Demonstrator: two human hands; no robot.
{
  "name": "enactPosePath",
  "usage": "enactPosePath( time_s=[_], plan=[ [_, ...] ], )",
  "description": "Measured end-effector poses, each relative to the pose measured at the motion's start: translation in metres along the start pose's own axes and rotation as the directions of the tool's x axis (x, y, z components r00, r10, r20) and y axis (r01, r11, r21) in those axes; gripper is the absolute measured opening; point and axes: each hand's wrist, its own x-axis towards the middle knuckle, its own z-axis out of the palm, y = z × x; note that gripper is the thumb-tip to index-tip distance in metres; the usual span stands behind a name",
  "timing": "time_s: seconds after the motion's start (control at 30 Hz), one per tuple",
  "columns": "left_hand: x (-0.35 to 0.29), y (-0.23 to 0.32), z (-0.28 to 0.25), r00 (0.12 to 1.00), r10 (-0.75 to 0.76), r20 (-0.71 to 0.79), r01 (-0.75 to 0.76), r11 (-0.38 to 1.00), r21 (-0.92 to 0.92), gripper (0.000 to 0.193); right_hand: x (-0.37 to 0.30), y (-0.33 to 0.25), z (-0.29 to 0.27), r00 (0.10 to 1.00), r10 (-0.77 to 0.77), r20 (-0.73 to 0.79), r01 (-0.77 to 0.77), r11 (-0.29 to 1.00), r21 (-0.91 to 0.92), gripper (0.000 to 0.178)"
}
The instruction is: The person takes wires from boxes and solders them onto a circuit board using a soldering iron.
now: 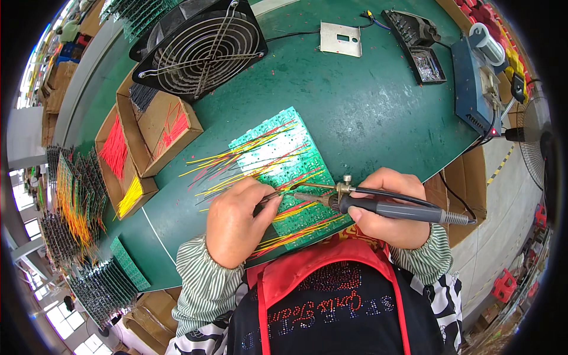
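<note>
A green circuit board panel (310, 163) lies on the table in front of me, with rows of red, yellow and black wires (228, 157) fanning out past its left side. My left hand (235, 218) is over the panel's left edge, thumb and fingers pinched on a thin dark wire (273, 194). My right hand (395, 207) grips a grey-handled soldering iron (387, 208) with a brass solder feed tube clamped along it. The iron's tip points left, close to my left fingertips. Whether it touches the board I cannot tell.
A black fan (204, 59) stands at the back left. Cardboard boxes (155, 151) of red, yellow and black wires sit left of the panel, with stacked boards (103, 290) further left. A blue soldering feeder (473, 83) with a solder spool (490, 48) and a small tray (429, 66) are at back right.
</note>
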Motion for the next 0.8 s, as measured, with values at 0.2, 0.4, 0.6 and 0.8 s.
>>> enactPosePath(
  time_s=[0.2,0.4,0.6,0.8],
  plan=[
    [0.001,0.001,0.000,1.000,0.002,0.007,-0.002,1.000,-0.001,0.011,0.001,0.000,-0.002,1.000,-0.029,-0.008,0.029,1.000,-0.009,0.018],
    [-0.001,0.004,-0.007,0.999,-0.029,0.018,0.029,1.000,-0.003,0.010,-0.001,-0.004,-0.008,0.999,-0.044,-0.019,0.044,0.999,-0.009,0.018],
    [-0.003,0.003,-0.045,0.945,0.001,-0.326,0.124,0.924,0.362,0.011,-0.007,-0.003,-0.016,1.000,-0.023,-0.020,0.022,1.000,-0.017,0.017],
    [0.008,0.016,-0.003,0.997,0.072,0.018,-0.073,0.990,0.117,0.010,-0.011,-0.003,-0.023,0.999,-0.007,-0.038,0.004,0.998,-0.059,0.018]
  ],
)
